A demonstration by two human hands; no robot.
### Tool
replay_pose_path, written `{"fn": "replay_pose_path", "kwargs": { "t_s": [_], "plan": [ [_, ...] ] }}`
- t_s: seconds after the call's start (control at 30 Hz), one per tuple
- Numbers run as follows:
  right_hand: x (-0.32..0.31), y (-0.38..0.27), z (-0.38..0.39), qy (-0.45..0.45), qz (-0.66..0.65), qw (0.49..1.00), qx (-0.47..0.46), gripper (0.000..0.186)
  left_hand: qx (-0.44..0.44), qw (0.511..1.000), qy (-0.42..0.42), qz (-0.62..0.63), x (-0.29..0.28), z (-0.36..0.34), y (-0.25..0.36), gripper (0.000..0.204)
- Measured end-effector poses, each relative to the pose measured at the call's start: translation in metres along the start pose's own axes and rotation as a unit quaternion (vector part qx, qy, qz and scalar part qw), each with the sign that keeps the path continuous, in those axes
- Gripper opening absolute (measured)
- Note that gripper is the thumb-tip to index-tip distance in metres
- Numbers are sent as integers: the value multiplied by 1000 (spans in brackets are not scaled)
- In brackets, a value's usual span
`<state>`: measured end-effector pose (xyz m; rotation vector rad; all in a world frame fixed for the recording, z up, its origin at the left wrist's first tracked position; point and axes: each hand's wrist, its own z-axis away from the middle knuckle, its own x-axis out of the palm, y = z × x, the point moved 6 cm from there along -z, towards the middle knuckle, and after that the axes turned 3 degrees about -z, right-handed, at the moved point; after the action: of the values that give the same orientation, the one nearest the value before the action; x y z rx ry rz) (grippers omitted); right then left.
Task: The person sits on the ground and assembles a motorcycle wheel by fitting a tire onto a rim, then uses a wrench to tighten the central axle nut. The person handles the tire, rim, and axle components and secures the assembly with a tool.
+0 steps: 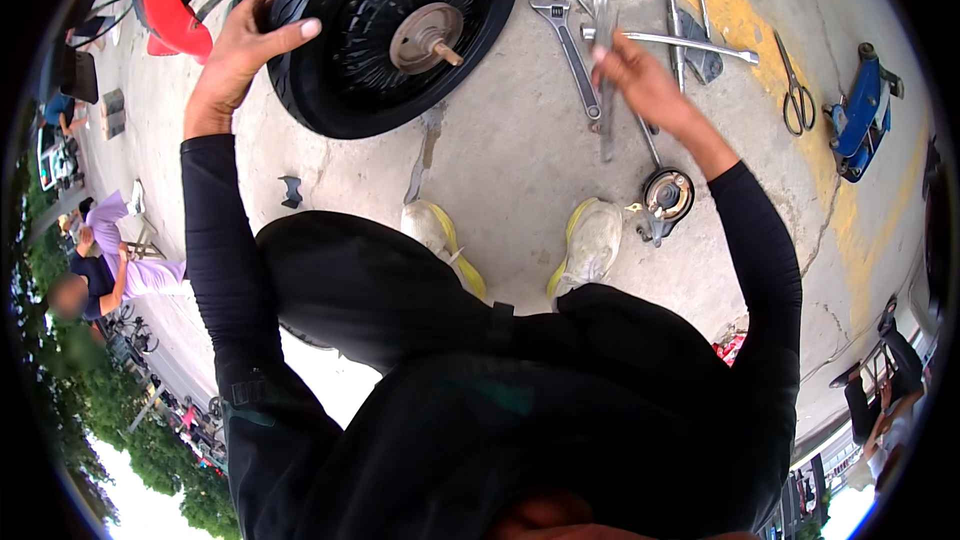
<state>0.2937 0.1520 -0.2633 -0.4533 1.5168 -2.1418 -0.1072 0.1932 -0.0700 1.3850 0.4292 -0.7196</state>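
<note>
A wheel with a black tyre and a dark finned hub (425,45) stands before me, its rusty axle stub poking out. My left hand (240,50) is closed on the tyre's left side, thumb laid over the sidewall. Over the tools on the ground, the fingers of my right hand (640,75) wrap round a long silvery metal tool (599,5); motion smears it, and its exact kind does not show. Beside it lies an adjustable wrench (572,55). A cross-shaped lug wrench (672,15) is just beyond my right hand.
A round brake assembly (667,195) lies beyond my right shoe (592,240). Farther right are black scissors (795,105) and a blue floor jack (862,120). A small dark bracket (290,191) is at left, below a red vehicle part (165,0). People sit at both sides.
</note>
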Motion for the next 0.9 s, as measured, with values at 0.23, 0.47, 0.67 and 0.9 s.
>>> {"fn": "replay_pose_path", "kwargs": {
  "t_s": [0.23, 0.47, 0.67, 0.9],
  "plan": [
    [-9, 42, 8, 115, 326, 938, 26, 41, 12, 997, 60, -52, 20, -12, 3, 92],
    [19, -104, -30, 60, 633, 753, -168, 31, -46, 995, 82, -23, 5, -13, -20, 99],
    [55, -136, -95, -34, 681, 676, -279, 14, -70, 994, 48, 73, 14, -9, 25, 83],
    [109, -141, -140, -21, 732, 563, -383, 11, -57, 996, 45, 59, 11, -9, 26, 84]
  ]
}}
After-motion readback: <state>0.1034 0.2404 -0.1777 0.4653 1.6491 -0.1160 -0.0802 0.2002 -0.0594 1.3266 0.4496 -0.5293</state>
